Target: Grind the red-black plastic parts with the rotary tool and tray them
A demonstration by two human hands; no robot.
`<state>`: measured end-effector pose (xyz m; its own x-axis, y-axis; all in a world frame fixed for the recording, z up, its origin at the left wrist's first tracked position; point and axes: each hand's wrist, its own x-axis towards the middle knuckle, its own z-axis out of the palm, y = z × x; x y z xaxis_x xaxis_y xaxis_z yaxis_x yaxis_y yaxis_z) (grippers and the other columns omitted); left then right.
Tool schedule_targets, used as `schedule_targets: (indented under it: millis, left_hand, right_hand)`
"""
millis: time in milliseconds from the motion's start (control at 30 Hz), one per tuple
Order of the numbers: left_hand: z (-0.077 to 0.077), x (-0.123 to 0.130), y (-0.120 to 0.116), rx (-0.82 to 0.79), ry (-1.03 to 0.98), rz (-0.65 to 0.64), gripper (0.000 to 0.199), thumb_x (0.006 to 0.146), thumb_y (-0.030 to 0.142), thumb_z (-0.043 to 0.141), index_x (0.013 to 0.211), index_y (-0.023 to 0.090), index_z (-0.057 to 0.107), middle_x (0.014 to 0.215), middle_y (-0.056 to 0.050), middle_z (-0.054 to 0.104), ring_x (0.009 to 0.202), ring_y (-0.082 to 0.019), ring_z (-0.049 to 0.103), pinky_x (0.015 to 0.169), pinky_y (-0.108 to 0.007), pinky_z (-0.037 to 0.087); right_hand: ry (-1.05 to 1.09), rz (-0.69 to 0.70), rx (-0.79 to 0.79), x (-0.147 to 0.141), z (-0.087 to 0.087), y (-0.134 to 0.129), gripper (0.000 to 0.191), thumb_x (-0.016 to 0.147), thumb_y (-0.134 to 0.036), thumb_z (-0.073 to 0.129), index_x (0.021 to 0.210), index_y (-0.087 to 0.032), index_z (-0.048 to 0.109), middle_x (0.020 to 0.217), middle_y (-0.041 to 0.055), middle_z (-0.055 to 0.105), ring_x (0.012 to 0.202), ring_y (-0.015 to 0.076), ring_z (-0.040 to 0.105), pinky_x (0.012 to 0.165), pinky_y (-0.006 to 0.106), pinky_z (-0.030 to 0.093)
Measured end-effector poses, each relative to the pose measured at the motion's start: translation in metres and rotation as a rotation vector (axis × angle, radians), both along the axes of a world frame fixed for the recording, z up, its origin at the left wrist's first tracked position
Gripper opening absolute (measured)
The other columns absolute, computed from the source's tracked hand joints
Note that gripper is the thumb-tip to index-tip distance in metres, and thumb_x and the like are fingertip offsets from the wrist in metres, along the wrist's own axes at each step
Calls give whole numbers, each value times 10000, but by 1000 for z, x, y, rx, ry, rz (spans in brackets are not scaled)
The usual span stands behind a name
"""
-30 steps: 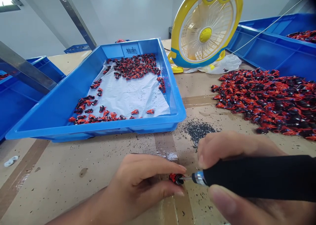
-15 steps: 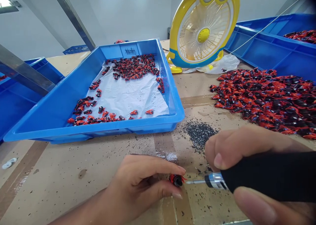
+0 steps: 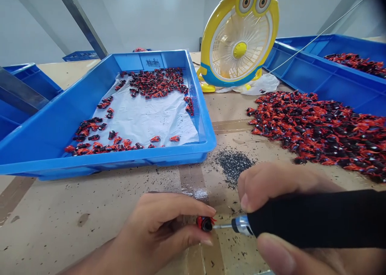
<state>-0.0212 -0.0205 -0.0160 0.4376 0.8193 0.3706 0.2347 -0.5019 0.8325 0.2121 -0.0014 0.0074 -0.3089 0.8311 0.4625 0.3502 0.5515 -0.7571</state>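
Between the thumb and fingers of my left hand (image 3: 169,226) is a small red and black part (image 3: 205,223), its dark round end facing me. My right hand (image 3: 280,186) is wrapped round a black-handled screwdriver-like tool (image 3: 316,218) with a silver collar. The tool's thin metal tip (image 3: 222,226) points left and meets the right side of the part, though the exact contact is hard to make out. Both hands are low over the cardboard-covered table (image 3: 114,210).
A blue tray (image 3: 135,157) with similar parts on a white sheet stands at left. Black shavings (image 3: 233,164) lie behind my hands. A large pile of parts (image 3: 319,126) is at right, near blue bins (image 3: 319,72). A yellow fan (image 3: 239,50) stands behind.
The view has shifted, so most things appear further left. The tool tip has come closer to the part and now appears to touch it. Both hands keep their holds.
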Motion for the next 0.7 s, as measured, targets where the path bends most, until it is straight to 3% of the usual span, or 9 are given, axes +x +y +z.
schedule_targets:
  millis: [67,167,333,467,700]
  left_hand:
    - [1,0,-1,12,10,7,197,934,316,868,1087,204,814,820,-1,860,550,-88,733,542,-114,564]
    - [2,0,-1,30,30,22,200,934,331,867,1069,193,815,780,6,838,485,-66,639,478,-117,496]
    - [2,1,-1,29,33,27,194,942,338,856,1055,183,822,726,7,807,453,-68,548,435,-146,430]
    - [2,2,-2,23,30,27,199,959,339,835,1051,162,831,686,4,777,429,-66,477,400,-160,371]
    - [4,2,-1,-1,83,39,212,989,327,795,1030,128,855,644,-12,760,429,-74,453,400,-164,376]
  right_hand:
    - [61,-55,23,-3,-2,-1,189,937,-489,670,948,-302,645,710,41,646,622,238,670,486,348,522]
    - [128,4,90,-4,-3,-2,140,978,-449,582,973,-309,596,699,24,635,566,202,622,456,333,450]
    - [76,28,36,-1,-4,2,188,932,-483,704,919,-304,647,713,32,645,570,208,624,484,336,519]
    - [20,72,10,0,1,5,301,773,-474,905,924,-293,718,716,34,657,628,230,678,475,309,542]
    - [51,147,-12,-4,10,4,294,762,-463,888,853,-255,701,672,13,636,602,186,635,469,272,493]
